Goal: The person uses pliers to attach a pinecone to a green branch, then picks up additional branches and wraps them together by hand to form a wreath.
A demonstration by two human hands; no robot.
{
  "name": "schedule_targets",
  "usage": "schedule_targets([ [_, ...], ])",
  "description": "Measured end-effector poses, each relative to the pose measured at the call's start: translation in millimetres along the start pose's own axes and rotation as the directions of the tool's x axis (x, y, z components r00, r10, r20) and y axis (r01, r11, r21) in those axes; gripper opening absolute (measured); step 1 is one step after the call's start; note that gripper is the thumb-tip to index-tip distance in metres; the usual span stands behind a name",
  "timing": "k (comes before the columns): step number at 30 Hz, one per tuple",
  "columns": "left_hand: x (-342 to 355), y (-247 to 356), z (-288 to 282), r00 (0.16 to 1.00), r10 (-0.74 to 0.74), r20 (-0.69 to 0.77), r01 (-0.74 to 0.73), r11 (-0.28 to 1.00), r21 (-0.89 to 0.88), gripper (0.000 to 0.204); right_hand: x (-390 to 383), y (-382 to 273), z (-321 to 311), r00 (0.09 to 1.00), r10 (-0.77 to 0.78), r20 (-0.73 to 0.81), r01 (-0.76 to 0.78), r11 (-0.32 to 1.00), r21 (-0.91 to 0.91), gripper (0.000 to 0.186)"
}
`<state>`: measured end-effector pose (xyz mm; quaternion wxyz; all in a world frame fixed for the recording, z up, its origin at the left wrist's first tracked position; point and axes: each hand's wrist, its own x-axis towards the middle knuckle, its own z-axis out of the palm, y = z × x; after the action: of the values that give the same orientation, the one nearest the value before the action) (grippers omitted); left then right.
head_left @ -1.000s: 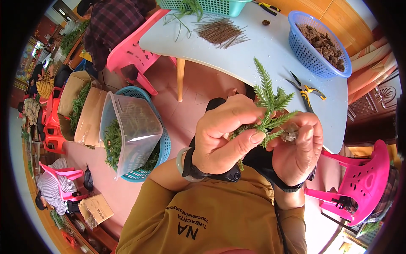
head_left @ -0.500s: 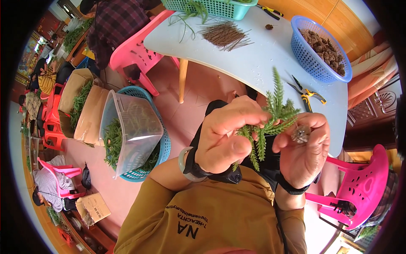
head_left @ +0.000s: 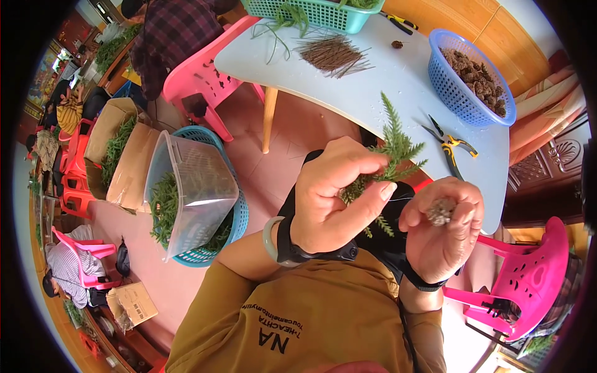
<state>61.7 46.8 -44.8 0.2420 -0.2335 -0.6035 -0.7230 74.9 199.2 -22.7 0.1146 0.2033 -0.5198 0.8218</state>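
My left hand (head_left: 333,196) is closed, with thumb and fingers pinching a green fir-like sprig (head_left: 397,146). The sprig's tip points up and away from me, and its lower fronds hang below my thumb. My right hand (head_left: 444,239) is close beside it, fingers curled round a small roundish grey-white bundle (head_left: 440,212); its exact kind is not clear. A thin, pale wire-like strand (head_left: 398,199) stretches from near my left thumb toward my right hand. Beyond the hands, yellow-and-black pliers (head_left: 451,146) lie with handles spread on the light table (head_left: 367,93).
A blue basket of pine cones (head_left: 469,81), a pile of brown sticks (head_left: 333,55) and a green basket (head_left: 317,18) stand on the table. A clear bin (head_left: 208,186) and cardboard box (head_left: 127,168) hold greenery at left. Pink chairs (head_left: 528,273) stand nearby; other people sit at left.
The sprig has tilted leftward and turned in my left hand, whose thumb has moved right across its base. My right hand has shifted slightly down, and the pale strand now shows between the hands.
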Motion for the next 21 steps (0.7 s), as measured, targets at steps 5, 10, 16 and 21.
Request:
schedule_targets([
  [5, 0.9, 0.2, -6.2, 0.993, 0.051, 0.102, -0.066, 0.986, 0.154, 0.015, -2.2, 9.8, -1.8, 0.998, 0.059, 0.012, -0.058, 0.991, -0.123, 0.033],
  [10, -0.1, -3.8, -8.5, 0.996, -0.005, 0.091, -0.005, 0.994, 0.114, 0.014, -0.6, 16.9, -2.2, 0.995, 0.102, -0.01, -0.103, 0.992, -0.077, 0.034],
  [16, 1.1, -11.6, -3.5, 0.998, -0.035, 0.043, 0.034, 0.999, 0.043, 0.015, -0.9, 19.9, -4.1, 0.999, 0.043, 0.029, -0.043, 0.999, 0.004, 0.034],
  [21, 2.6, -8.2, -8.3, 0.988, -0.126, 0.087, 0.124, 0.992, 0.028, 0.017, -0.3, 24.7, -5.4, 0.983, 0.183, 0.027, -0.182, 0.982, -0.041, 0.035],
])
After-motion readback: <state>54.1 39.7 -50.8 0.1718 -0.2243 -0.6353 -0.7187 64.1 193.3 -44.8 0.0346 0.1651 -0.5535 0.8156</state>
